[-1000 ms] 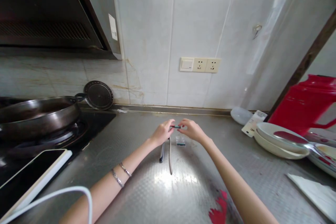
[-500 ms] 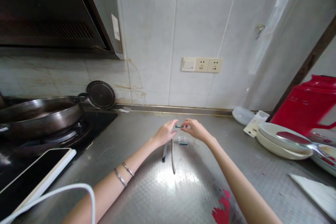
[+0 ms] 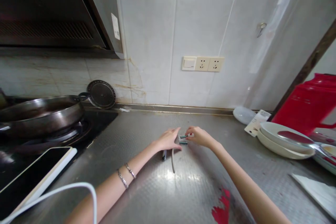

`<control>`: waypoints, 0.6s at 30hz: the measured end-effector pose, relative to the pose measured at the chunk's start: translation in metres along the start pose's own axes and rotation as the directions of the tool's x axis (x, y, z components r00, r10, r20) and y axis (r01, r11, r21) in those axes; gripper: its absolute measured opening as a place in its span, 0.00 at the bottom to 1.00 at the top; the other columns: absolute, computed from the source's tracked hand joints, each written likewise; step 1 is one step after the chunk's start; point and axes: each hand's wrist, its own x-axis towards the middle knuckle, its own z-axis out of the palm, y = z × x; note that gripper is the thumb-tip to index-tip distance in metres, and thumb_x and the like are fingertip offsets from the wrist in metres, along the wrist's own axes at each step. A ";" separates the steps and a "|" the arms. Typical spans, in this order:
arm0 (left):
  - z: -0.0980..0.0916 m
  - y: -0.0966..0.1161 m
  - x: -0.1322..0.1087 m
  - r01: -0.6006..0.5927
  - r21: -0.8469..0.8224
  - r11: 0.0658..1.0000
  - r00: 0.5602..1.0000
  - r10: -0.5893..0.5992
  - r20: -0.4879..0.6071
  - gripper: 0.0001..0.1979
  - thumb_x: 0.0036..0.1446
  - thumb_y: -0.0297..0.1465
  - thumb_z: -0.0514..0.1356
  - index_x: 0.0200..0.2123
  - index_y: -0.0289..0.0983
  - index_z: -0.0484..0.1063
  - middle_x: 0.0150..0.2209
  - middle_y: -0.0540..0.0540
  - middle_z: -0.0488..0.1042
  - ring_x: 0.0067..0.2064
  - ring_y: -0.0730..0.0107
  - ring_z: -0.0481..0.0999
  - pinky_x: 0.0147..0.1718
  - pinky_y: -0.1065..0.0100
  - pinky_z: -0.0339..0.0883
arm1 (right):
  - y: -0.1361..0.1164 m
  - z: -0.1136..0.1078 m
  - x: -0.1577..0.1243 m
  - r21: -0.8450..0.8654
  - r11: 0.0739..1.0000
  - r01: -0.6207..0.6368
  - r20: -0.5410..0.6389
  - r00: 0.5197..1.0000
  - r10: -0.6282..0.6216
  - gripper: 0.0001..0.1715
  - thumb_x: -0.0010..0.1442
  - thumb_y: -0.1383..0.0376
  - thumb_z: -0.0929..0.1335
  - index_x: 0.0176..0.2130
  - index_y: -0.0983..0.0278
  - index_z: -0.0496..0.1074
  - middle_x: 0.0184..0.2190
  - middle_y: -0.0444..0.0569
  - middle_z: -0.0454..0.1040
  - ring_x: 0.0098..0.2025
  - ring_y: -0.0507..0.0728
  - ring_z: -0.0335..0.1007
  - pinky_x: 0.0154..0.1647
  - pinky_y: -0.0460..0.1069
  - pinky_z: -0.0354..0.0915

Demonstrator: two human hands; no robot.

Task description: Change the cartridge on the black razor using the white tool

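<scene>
Item: 1 small dark stick (image 3: 183, 137), centre of the frame, pinched in the grip of the right hand (image 3: 201, 137), just beside a 2nd stick (image 3: 183, 143). Left hand (image 3: 168, 140): grip spread, apparently holding nothing. Step, to my eye: fine handling, low over the metal surface (image 3: 141, 196); the next move seems to call for a light, steady pinch. Nearby: 1 grey strip (image 3: 173, 163). Room: pan (image 3: 44, 117), left; phone (image 3: 34, 178), lower left; 2 sockets (image 3: 209, 64), upper centre; red jug (image 3: 301, 106), right.
</scene>
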 end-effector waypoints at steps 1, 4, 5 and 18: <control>0.002 0.001 0.001 0.014 -0.005 1.000 1.000 -0.014 0.001 0.48 0.37 0.43 0.67 0.59 0.35 0.52 0.57 0.34 0.61 0.58 0.50 0.61 0.53 0.59 0.56 | 0.000 0.000 0.000 -0.001 1.000 -0.003 0.004 1.000 0.003 0.10 0.52 0.62 0.67 0.35 0.61 0.76 0.36 0.49 0.74 0.36 0.55 0.70 0.37 0.47 0.61; 0.006 0.002 0.004 0.051 -0.025 0.998 0.999 -0.050 0.006 0.46 0.40 0.42 0.66 0.60 0.35 0.51 0.54 0.35 0.65 0.55 0.51 0.65 0.50 0.61 0.60 | 0.001 0.000 0.000 -0.011 1.000 -0.023 0.022 0.999 0.023 0.10 0.52 0.63 0.67 0.35 0.61 0.76 0.36 0.50 0.74 0.36 0.56 0.70 0.36 0.46 0.60; 0.007 0.002 0.004 0.054 -0.030 0.998 0.999 -0.054 0.007 0.45 0.41 0.41 0.65 0.60 0.35 0.51 0.53 0.35 0.66 0.54 0.51 0.66 0.49 0.61 0.60 | 0.001 -0.001 0.000 -0.013 1.000 -0.028 0.026 0.999 0.028 0.10 0.51 0.63 0.67 0.35 0.61 0.76 0.36 0.50 0.75 0.36 0.56 0.70 0.35 0.46 0.60; 0.007 0.006 0.004 0.019 0.004 1.000 1.000 -0.019 -0.011 0.37 0.44 0.34 0.61 0.59 0.35 0.54 0.45 0.41 0.73 0.48 0.57 0.70 0.46 0.65 0.62 | -0.002 0.003 0.001 -0.030 0.999 -0.027 0.055 0.998 0.029 0.10 0.51 0.63 0.67 0.35 0.60 0.77 0.37 0.50 0.75 0.36 0.56 0.70 0.34 0.46 0.60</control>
